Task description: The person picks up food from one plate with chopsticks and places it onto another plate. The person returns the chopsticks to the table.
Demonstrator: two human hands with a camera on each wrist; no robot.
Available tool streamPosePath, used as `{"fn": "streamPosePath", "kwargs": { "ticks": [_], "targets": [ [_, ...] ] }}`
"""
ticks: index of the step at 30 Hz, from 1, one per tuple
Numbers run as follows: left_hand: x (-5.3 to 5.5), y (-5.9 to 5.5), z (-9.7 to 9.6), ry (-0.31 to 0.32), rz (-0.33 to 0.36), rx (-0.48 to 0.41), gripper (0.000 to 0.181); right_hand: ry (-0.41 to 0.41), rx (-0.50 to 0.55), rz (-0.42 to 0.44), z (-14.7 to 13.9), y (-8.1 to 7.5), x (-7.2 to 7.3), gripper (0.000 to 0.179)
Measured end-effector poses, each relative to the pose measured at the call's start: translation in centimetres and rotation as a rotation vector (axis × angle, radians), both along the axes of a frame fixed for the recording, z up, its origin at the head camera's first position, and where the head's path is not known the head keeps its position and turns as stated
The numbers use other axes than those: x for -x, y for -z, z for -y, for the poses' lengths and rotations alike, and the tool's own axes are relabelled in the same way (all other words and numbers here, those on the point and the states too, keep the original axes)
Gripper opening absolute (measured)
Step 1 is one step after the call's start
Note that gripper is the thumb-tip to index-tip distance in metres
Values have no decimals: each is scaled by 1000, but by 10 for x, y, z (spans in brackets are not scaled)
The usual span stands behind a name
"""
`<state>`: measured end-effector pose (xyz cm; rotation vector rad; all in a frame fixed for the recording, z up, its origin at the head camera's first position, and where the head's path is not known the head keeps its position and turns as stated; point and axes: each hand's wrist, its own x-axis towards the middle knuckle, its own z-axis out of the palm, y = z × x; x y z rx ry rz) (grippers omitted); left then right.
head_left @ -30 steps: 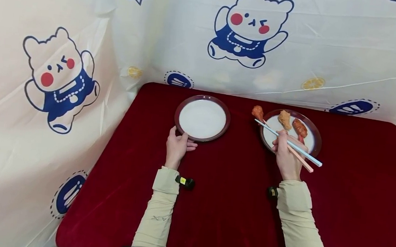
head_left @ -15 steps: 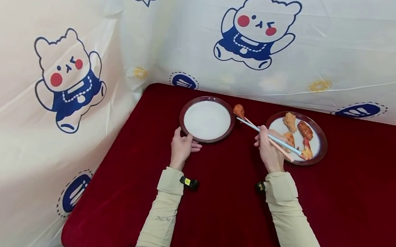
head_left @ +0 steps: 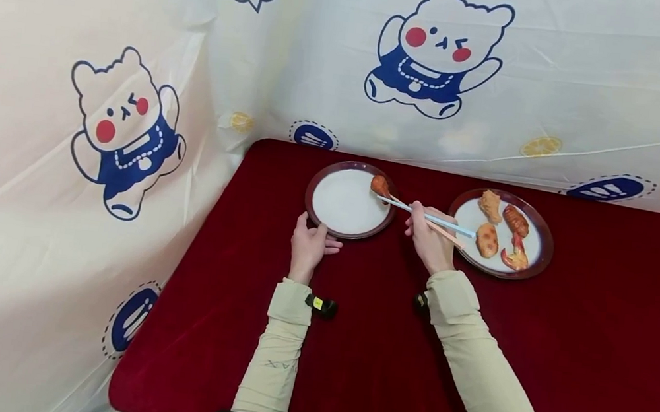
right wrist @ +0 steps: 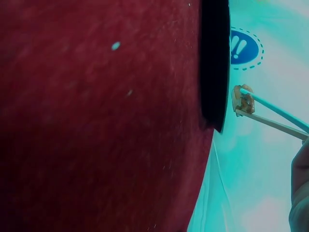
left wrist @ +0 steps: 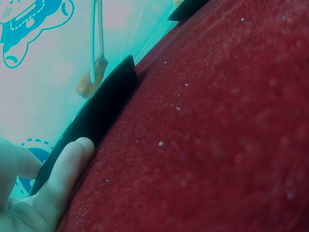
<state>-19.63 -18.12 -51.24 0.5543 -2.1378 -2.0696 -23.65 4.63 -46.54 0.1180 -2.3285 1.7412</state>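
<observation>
My left hand (head_left: 308,247) holds the near-left rim of a white plate (head_left: 348,201) with a brown rim, thumb and fingers at its edge. In the left wrist view this plate (left wrist: 106,96) shows edge-on, its dark underside close over the cloth. My right hand (head_left: 432,244) grips a pair of chopsticks (head_left: 438,220), one light blue, one pink. Between their tips is a reddish-brown chicken drumstick (head_left: 380,187), over the right part of the plate. In the right wrist view the drumstick (right wrist: 243,100) sits above the dark plate side, pinched by both sticks.
A second brown-rimmed plate (head_left: 548,250) stands at the right. It bears a golden fried piece (head_left: 490,205), a brown glazed piece (head_left: 516,220), a yellow oval piece (head_left: 487,240) and a red-tailed fried shrimp (head_left: 515,254). Red cloth covers the table (head_left: 374,363); a printed curtain (head_left: 297,50) hangs behind.
My right hand has carried the drumstick in the chopsticks leftward, from beside the right plate to over the left plate. My left hand stays on the left plate's rim. The view has shifted slightly.
</observation>
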Motion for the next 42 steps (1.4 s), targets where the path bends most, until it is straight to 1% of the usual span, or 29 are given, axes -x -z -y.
{"fn": "streamPosePath", "kwargs": {
  "ticks": [3,6,10,16,19,23,27,34,42],
  "targets": [
    [1,0,0,1,4,6,65,-5,-22,-16,7,-2,4,48],
    [1,0,1,4,4,10,65,-9,-32,-12,14,-3,9,46],
    [1,-1,0,5,8,6,65,-18,-15,15,22,-2,15,45],
    [0,-1,-1,3,11,16,63,-44,55,82,32,-3,22,42],
    [0,0,-1,0,4,25,63,-53,65,126,35,-4,25,43],
    [0,1,-1,-2,-4,33,64,-58,48,178,40,-6,30,47],
    [0,1,0,1,11,30,66,-67,29,207,45,-7,34,48],
    [1,0,0,6,28,27,66,-61,-1,204,50,-5,39,49],
    [1,1,0,3,13,23,65,-76,51,214,55,-5,43,44]
  ]
}}
